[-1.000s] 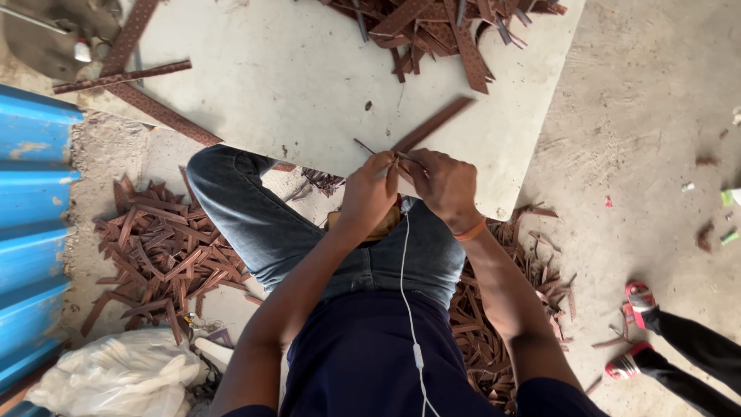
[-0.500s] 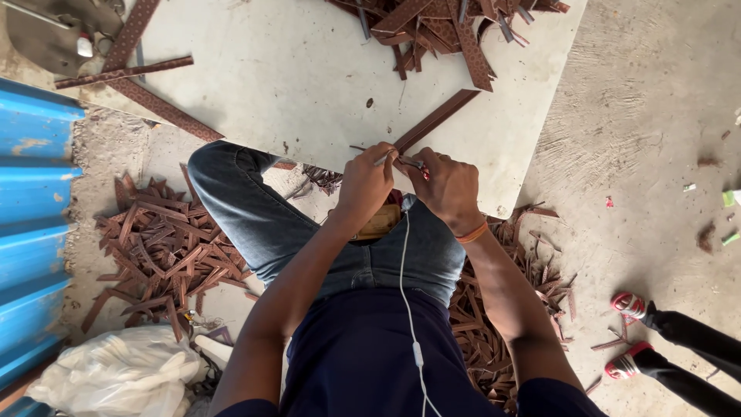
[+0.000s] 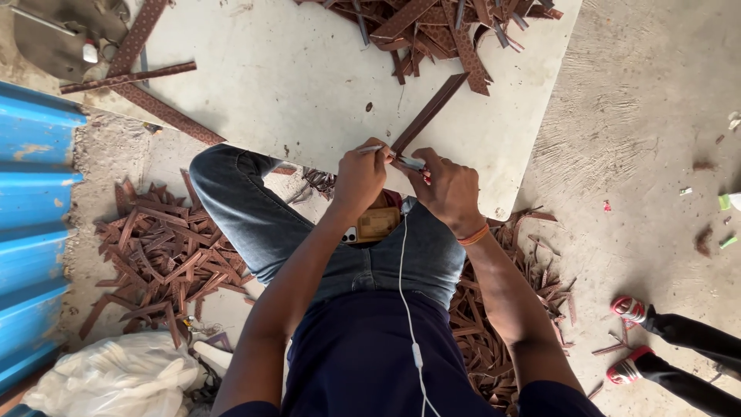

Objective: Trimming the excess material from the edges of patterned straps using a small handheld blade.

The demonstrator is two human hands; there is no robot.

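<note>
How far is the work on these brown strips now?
Done: many cut brown pieces lie heaped on the floor. In hand: the left hand and right hand work on the near end of one long strip on the white board. Left: a pile of strips at the board's far edge.

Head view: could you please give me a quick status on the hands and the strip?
Left hand and right hand both gripping near end of brown strip. Strip lies on white board, slanting toward scrap pile. Nothing in the way.
</note>
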